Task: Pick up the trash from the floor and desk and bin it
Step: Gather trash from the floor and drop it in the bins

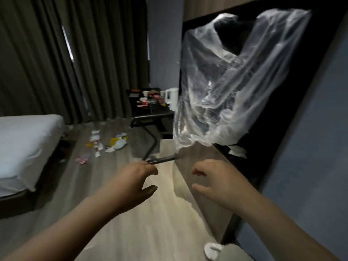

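The left hand (139, 178) and right hand (212, 179) are both released, fingers loosely spread, holding nothing. A crumpled clear plastic bag (226, 87) floats at one o'clock above them, touching neither. Scattered paper and wrapper trash (107, 144) lies on the pale wooden floor (131, 223) at ten o'clock. More litter (150, 100) crowds the dark tabletop (150, 113) at twelve, beside a white kettle (172, 98).

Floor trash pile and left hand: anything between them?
Head view: only bare floor between left hand and floor trash pile; pink wrapper lies off to one side.

Head view; faces forward and down, near hands (216, 183).
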Action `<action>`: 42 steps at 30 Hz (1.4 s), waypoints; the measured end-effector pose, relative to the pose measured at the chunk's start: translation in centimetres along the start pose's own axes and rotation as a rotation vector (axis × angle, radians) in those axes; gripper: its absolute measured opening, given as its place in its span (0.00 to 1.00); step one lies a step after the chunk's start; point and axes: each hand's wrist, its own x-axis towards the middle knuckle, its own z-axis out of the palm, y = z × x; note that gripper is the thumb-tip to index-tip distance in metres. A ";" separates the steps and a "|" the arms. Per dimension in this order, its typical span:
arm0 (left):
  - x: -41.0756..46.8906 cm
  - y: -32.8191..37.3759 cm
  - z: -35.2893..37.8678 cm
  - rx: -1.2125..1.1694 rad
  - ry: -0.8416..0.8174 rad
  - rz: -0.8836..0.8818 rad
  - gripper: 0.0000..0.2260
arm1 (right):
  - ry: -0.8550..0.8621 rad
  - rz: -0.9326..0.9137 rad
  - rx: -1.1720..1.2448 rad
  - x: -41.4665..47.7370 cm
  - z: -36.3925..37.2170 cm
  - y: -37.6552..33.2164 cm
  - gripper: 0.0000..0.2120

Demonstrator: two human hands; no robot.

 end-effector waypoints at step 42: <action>23.7 -58.7 1.4 0.015 -0.011 -0.550 0.18 | -0.214 -0.385 0.012 68.8 21.3 -12.4 0.14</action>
